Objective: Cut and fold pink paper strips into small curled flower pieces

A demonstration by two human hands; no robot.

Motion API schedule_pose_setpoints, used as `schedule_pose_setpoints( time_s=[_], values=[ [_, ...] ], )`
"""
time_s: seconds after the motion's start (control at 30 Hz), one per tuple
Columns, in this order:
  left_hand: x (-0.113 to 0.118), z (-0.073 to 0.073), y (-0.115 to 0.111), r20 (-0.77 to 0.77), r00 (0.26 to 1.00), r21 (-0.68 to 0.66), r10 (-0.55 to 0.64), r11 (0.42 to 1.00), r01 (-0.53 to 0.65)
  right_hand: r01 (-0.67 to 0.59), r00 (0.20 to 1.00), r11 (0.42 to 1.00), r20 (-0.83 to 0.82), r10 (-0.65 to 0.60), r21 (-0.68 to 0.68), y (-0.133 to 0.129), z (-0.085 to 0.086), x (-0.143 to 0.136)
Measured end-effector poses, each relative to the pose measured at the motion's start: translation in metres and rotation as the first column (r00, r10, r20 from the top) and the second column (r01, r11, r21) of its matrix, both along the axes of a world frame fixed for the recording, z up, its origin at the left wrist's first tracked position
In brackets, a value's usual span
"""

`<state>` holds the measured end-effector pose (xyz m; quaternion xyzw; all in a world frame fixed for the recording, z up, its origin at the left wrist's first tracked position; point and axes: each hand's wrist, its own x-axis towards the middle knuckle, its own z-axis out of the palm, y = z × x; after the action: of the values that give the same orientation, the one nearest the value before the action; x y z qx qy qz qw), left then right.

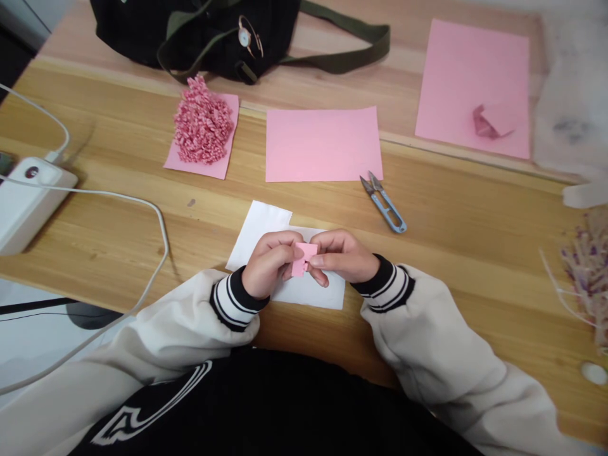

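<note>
A small piece of pink paper (298, 266) is held up between my two hands, with a ragged notch on its right edge. My left hand (272, 261) pinches its left side between thumb and fingers. On the other side, the thumb and fingers of my right hand (344, 254) close on the paper beside the notch. White paper sheets (316, 294) lie on the table beneath both hands. Beyond my right hand rests a pair of blue-handled thread snips (387, 206), blades pointing away from me.
Pink sheets (320, 142) lie farther back, one (475, 76) bearing a folded pink scrap (487, 123). A bunch of pink artificial buds (203, 123) sits on another. Behind are a black bag (209, 38) and a watch (244, 37). A white power strip (33, 196) and cable stand left; dried stems (589, 272) right.
</note>
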<state>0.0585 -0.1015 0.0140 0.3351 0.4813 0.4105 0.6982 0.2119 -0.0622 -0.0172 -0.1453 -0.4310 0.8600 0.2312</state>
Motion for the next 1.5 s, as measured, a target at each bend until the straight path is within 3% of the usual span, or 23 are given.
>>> schedule_pose_setpoints(
  time_s=[0.77, 1.03, 1.5],
  values=[
    [0.0000, -0.0005, -0.0006, 0.042, 0.999, 0.023, -0.023, 0.999, 0.022, 0.007, 1.000, 1.000, 0.002, -0.008, 0.019, 0.0002, 0.0021, -0.0005],
    [0.0015, 0.0007, 0.0005, 0.090, 0.993, 0.048, -0.081, 0.996, 0.077, -0.012, 1.000, 0.993, -0.001, 0.012, -0.116, 0.0017, 0.0036, -0.0003],
    [0.0028, 0.0008, 0.0023, 0.126, 0.992, 0.031, -0.028, 0.999, 0.024, -0.005, 1.000, 0.996, -0.020, 0.003, -0.086, 0.0022, 0.0013, -0.0007]
  ],
)
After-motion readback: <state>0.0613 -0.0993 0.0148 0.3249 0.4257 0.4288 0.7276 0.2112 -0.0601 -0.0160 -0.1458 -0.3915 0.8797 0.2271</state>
